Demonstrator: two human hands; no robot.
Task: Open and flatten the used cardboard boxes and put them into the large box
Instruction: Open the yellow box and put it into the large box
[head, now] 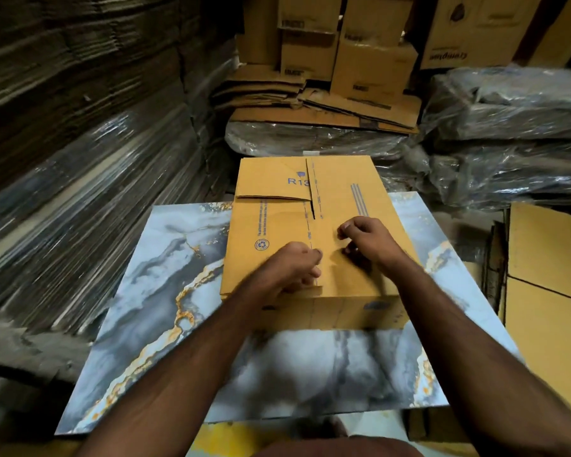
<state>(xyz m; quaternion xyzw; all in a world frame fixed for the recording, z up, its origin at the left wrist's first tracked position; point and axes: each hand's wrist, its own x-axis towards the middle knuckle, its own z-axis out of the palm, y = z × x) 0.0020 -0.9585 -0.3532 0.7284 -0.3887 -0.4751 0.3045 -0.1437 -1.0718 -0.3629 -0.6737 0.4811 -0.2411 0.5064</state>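
Large box point(548, 291) sits open to my right, well apart from the marbled tabletop point(145, 308) where the used box point(310, 232) is still assembled, flaps shut, nothing flattened yet; left hand point(290, 268) and right hand point(366, 240) curl fingertips at its centre seam, grip unclear.

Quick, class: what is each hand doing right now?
Left hand: fingers curled at the centre seam of the cardboard box; whether it grips a flap cannot be told.
Right hand: fingers curled on the box top, apparently holding nothing.
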